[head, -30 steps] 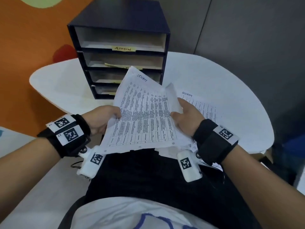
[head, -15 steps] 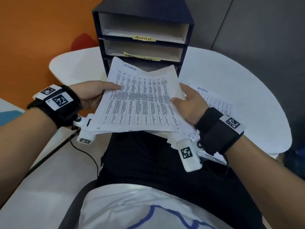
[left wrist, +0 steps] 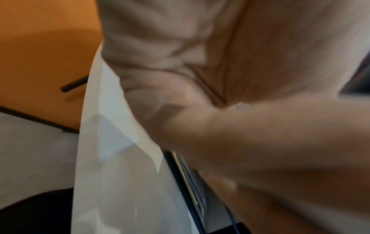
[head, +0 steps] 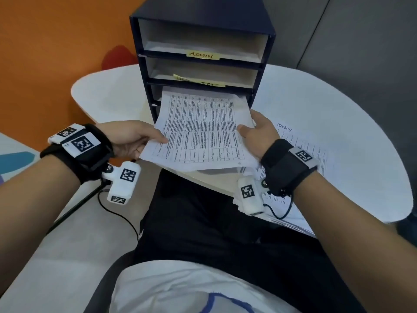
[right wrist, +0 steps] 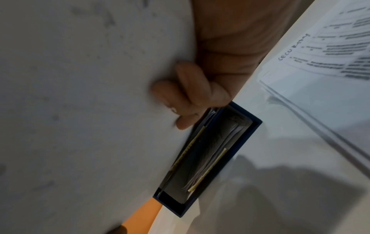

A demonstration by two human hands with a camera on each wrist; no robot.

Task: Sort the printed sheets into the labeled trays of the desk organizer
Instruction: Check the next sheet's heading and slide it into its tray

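A dark blue desk organizer (head: 264, 64) stands on the white table, its top tray labeled ADMIN (head: 202, 55). A few printed sheets (head: 203, 129) go with their far edge into the third tray. My left hand (head: 133, 138) pinches the sheets' left edge, thumb on top. My right hand (head: 259, 132) grips their right edge, thumb on top, and its fingers (right wrist: 180, 95) curl under the paper in the right wrist view. The organizer's lower trays (right wrist: 212, 158) show there with papers inside. My left hand (left wrist: 220, 110) fills the left wrist view, blurred.
A stack of printed sheets (head: 316, 154) headed SECURITY lies on the white round table (head: 338, 109) under my right wrist. An orange wall (head: 45, 64) stands at the left. A black cable (head: 112, 211) hangs from the left wrist camera over my lap.
Both hands moved the sheets forward and up from over my lap. The sheets' far edge now enters the organizer's third tray.
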